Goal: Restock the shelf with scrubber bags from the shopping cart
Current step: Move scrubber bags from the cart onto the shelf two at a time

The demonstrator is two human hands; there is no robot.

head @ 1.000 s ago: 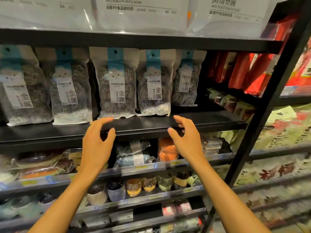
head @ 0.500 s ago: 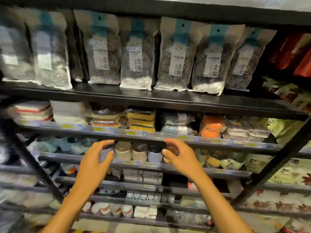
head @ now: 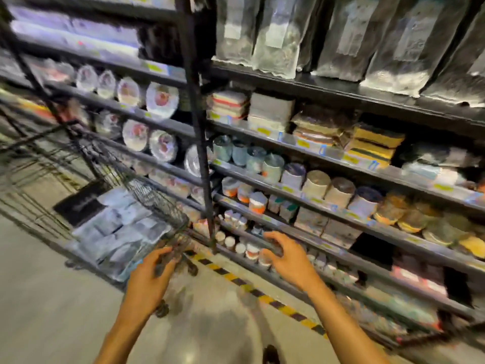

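Shelf [head: 341,93], 1 o'clock: a row of scrubber bags [head: 278,35] stands upright on it, their tops cut off by the frame. Shopping cart [head: 105,185], 9 o'clock: pale packs [head: 123,227] lie inside, so restocking is judged unfinished. Right hand [head: 286,258], 6 o'clock: fingers spread, holding nothing. Left hand [head: 149,279] is at the cart's near corner. Blur hides whether it grips the wire, and labels are illegible.

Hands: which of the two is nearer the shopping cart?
The left hand, at the near corner of the shopping cart; blur hides whether it grips the wire. The right hand hovers empty before the low shelves, apart from it.
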